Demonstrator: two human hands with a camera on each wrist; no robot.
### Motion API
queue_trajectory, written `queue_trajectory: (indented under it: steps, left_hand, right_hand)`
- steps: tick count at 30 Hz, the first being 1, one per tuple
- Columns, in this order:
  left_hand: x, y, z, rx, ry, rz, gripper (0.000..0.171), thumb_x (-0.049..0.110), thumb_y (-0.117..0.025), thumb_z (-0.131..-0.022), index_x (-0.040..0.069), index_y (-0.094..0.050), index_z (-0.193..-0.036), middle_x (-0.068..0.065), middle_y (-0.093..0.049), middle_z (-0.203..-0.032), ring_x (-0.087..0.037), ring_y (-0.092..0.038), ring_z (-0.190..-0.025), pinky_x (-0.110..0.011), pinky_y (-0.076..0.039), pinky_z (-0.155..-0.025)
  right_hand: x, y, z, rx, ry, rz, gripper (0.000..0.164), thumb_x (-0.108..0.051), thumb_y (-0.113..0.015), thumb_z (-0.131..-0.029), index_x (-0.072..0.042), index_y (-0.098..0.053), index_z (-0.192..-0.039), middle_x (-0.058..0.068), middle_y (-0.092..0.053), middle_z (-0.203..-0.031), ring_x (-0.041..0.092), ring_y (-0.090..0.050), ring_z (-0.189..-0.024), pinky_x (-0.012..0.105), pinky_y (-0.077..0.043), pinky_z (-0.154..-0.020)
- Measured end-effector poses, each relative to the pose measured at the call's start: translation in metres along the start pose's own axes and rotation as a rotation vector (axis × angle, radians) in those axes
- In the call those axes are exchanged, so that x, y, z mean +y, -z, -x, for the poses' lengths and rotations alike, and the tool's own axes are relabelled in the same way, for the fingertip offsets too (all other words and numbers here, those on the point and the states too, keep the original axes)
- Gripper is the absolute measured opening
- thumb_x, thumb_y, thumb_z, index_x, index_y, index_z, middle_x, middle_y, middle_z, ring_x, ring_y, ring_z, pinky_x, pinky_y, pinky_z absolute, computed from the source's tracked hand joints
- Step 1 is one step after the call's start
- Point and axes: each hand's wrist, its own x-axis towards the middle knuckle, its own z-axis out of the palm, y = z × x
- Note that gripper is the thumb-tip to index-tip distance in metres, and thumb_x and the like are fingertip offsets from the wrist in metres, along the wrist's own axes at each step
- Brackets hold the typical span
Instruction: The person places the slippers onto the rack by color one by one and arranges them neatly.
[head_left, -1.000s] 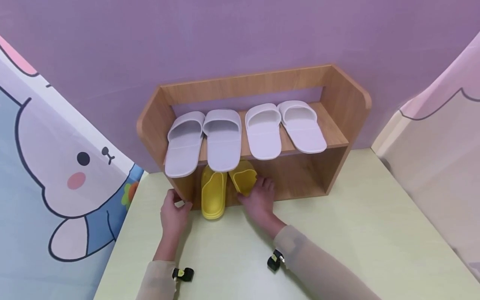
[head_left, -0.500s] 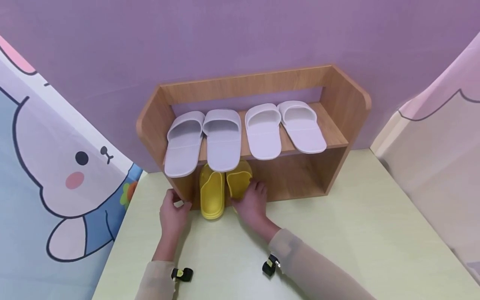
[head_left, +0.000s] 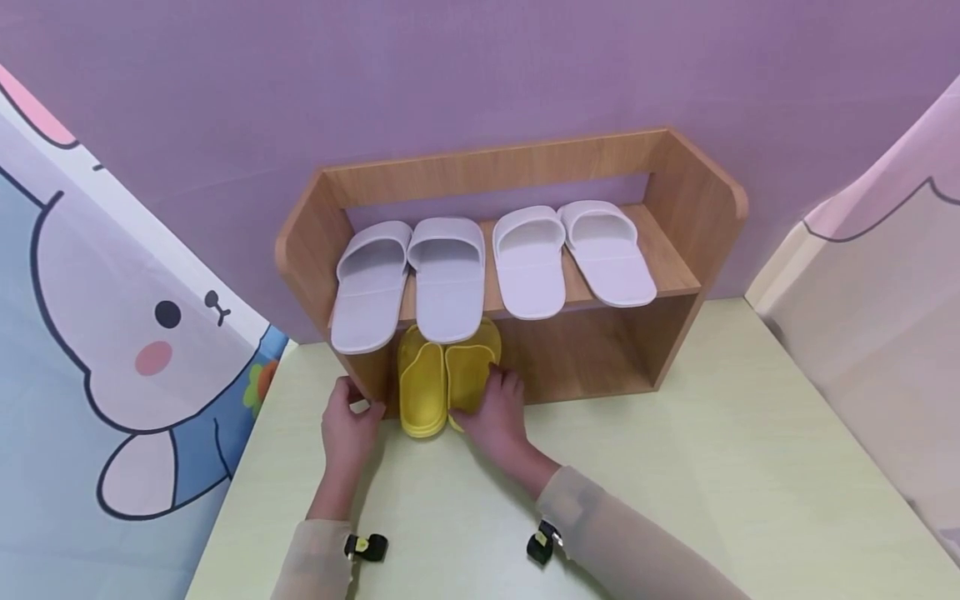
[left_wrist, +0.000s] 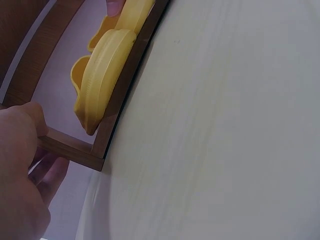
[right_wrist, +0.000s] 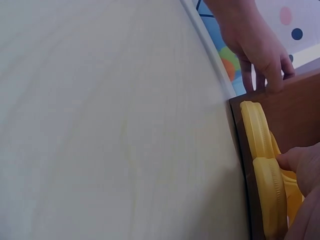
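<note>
A small wooden shoe rack (head_left: pixel 693 208) stands against the purple wall. On its bottom shelf a pair of yellow slippers lies side by side, toes inward: the left slipper (head_left: pixel 422 398) and the right slipper (head_left: pixel 467 368). My right hand (head_left: pixel 495 423) holds the right slipper, with the thumb at its heel end and the fingers along its outer side. The left hand (head_left: pixel 351 429) grips the front edge of the rack's left side panel (left_wrist: pixel 70 147), thumb on one face and fingers on the other. In the right wrist view, the yellow heels (right_wrist: pixel 270 195) stand at the shelf edge.
Two pairs of pale slippers sit on the top shelf, a greyish pair (head_left: pixel 448 292) at left and a whiter pair (head_left: pixel 528 275) at right, heels jutting past its edge. The rack stands on a pale table (head_left: pixel 750 467). A cartoon rabbit curtain (head_left: pixel 127 317) hangs at left.
The right hand has moved left with the right yellow slipper, which has turned straighter and now lies against the left one. The left hand has stayed on the rack's panel.
</note>
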Motion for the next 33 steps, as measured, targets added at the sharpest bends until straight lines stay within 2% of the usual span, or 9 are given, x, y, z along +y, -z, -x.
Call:
queue_trajectory:
  steps: [6, 11, 16, 20, 26, 29, 33]
  left_hand:
    - [0.0, 0.0, 0.0, 0.014, -0.019, 0.004, 0.04, 0.011, -0.074, -0.1, 0.01, -0.057, -0.135, -0.014, -0.068, -0.135, -0.036, -0.064, -0.129, -0.059, -0.057, -0.109]
    - [0.0, -0.001, -0.001, 0.011, -0.008, 0.008, 0.041, 0.011, -0.074, -0.1, 0.01, -0.057, -0.137, -0.013, -0.067, -0.136, -0.036, -0.064, -0.131, -0.059, -0.056, -0.11]
    - [-0.002, -0.001, 0.0, 0.002, -0.002, 0.017, 0.039, 0.011, -0.074, -0.1, 0.01, -0.057, -0.136, -0.013, -0.067, -0.136, -0.036, -0.064, -0.13, -0.058, -0.057, -0.109]
    - [-0.004, 0.004, 0.002, -0.005, -0.023, 0.032, 0.038, 0.009, -0.074, -0.098, 0.008, -0.06, -0.133, -0.014, -0.07, -0.131, -0.036, -0.067, -0.126, -0.054, -0.06, -0.104]
    - [-0.004, 0.012, 0.001, -0.051, -0.062, 0.013, 0.037, 0.008, -0.073, -0.099, 0.005, -0.06, -0.133, -0.016, -0.07, -0.129, -0.035, -0.069, -0.122, -0.041, -0.064, -0.093]
    - [-0.005, 0.017, -0.001, -0.101, -0.077, -0.009, 0.037, 0.012, -0.072, -0.101, 0.004, -0.059, -0.136, -0.017, -0.069, -0.131, -0.036, -0.068, -0.123, -0.046, -0.065, -0.094]
    - [-0.009, 0.026, -0.002, -0.194, -0.133, -0.045, 0.04, 0.015, -0.073, -0.103, 0.004, -0.059, -0.139, -0.017, -0.068, -0.134, -0.038, -0.067, -0.126, -0.055, -0.063, -0.1]
  right_hand:
    - [0.001, 0.002, 0.0, -0.034, -0.015, -0.009, 0.1, -0.038, -0.101, -0.079, 0.005, -0.048, -0.152, 0.028, -0.052, -0.137, 0.044, -0.051, -0.126, 0.055, -0.05, -0.11]
    - [0.005, 0.004, -0.001, -0.062, -0.034, -0.018, 0.098, -0.04, -0.099, -0.083, 0.004, -0.048, -0.154, 0.028, -0.05, -0.142, 0.043, -0.051, -0.13, 0.055, -0.051, -0.112]
    - [0.014, 0.014, -0.003, -0.103, -0.039, -0.126, 0.091, -0.036, -0.098, -0.085, 0.001, -0.05, -0.154, 0.025, -0.048, -0.146, 0.041, -0.048, -0.134, 0.055, -0.05, -0.114]
    - [0.021, 0.03, -0.006, -0.134, -0.021, -0.211, 0.086, -0.032, -0.095, -0.088, 0.001, -0.052, -0.155, 0.025, -0.045, -0.149, 0.041, -0.048, -0.136, 0.055, -0.051, -0.115]
    - [0.039, 0.055, -0.008, -0.178, 0.057, -0.243, 0.079, -0.03, -0.092, -0.092, -0.002, -0.055, -0.156, 0.023, -0.045, -0.154, 0.039, -0.05, -0.141, 0.056, -0.05, -0.118]
    - [0.051, 0.073, -0.004, -0.19, 0.112, -0.223, 0.075, -0.029, -0.092, -0.093, -0.005, -0.057, -0.155, 0.021, -0.049, -0.153, 0.038, -0.051, -0.14, 0.056, -0.05, -0.117]
    - [0.079, 0.105, 0.007, -0.191, 0.157, -0.147, 0.068, -0.027, -0.089, -0.096, -0.002, -0.06, -0.152, 0.022, -0.06, -0.145, 0.04, -0.056, -0.134, 0.059, -0.053, -0.111]
